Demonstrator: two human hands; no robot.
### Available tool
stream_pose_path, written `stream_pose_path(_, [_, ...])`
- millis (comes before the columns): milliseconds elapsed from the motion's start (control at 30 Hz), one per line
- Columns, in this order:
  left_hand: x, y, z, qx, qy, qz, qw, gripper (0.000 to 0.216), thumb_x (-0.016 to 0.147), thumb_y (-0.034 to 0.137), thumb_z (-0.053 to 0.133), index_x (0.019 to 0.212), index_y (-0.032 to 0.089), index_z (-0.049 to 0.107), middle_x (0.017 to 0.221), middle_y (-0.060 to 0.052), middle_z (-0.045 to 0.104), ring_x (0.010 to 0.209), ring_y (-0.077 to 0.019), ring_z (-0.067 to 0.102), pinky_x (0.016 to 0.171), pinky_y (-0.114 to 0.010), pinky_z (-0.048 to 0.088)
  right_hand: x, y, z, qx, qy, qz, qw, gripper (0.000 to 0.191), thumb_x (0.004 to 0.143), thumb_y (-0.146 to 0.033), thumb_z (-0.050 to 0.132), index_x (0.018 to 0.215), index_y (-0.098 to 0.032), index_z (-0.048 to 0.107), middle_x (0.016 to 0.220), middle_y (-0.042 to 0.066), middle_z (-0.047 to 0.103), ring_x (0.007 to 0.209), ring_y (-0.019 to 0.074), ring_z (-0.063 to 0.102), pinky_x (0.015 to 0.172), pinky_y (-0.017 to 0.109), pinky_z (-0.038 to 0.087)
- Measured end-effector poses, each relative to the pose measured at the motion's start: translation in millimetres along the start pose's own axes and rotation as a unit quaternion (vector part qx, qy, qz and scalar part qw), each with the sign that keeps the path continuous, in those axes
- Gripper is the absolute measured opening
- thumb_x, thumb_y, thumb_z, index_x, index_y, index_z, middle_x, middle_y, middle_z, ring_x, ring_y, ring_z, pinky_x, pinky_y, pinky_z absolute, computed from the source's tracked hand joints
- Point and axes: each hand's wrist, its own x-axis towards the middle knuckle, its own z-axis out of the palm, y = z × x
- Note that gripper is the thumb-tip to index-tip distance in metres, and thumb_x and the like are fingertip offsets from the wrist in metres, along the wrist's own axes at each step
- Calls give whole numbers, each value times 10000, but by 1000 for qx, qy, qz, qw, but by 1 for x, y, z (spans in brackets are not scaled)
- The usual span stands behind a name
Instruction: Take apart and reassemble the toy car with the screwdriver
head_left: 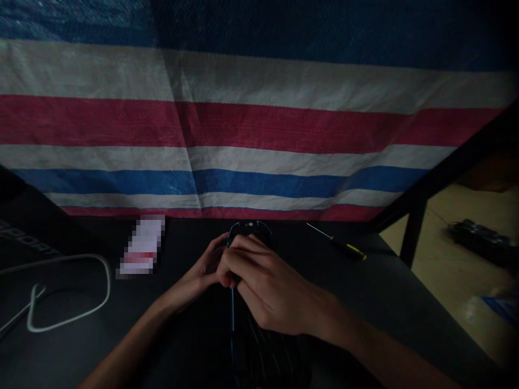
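Note:
Both hands meet over a dark rounded object [250, 229] with a thin blue edge, standing on a black table [385, 302]. My right hand [263, 281] lies on top, fingers curled round its near side. My left hand [205, 267] grips it from the left, mostly hidden behind the right. A thin bluish cord [232, 319] hangs down from under the fingers toward me. What the dark object is I cannot make out in the dim light.
A screwdriver [340, 244] with a yellow-and-black handle lies to the right. A white cable [68, 292] loops at left, next to a small white-and-red card [142, 246]. A striped tarp [259, 135] hangs behind. The table's right edge drops to the floor.

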Motion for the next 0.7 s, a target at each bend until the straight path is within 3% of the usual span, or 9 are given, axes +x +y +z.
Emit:
stream_pose_path(233, [4,-5,3,-66,5,11,998,799,839,212,819,1550,315,471,1538,-107,565,1497,-368,433,1245,-514,338,1,3,6,141,94,35,985,309,802,-14,476,1016,-238,487,1041,25,577,990,172,580,894,331,506])
stream_pose_path(533, [2,-6,3,-66,8,-2,998,794,872,201,777,1572,337,427,1544,-91,560,1466,-345,472,1233,-499,344,2,12,16,284,133,66,947,288,818,23,358,796,-211,526,826,-8,602,818,125,625,800,284,509])
stream_pose_path(600, [1,-5,3,-66,12,-14,998,820,874,205,766,1590,340,389,1542,-92,555,1445,-336,493,1233,-515,333,1,14,22,282,145,71,946,315,825,30,323,743,-216,501,758,-13,585,755,122,615,765,280,507])
stream_pose_path(700, [1,-5,3,-63,12,-25,998,850,864,220,777,1599,339,367,1567,-95,532,1467,-337,470,1245,-528,314,-2,14,25,165,149,45,974,312,814,44,346,766,-217,511,773,-6,590,767,133,599,779,291,504])
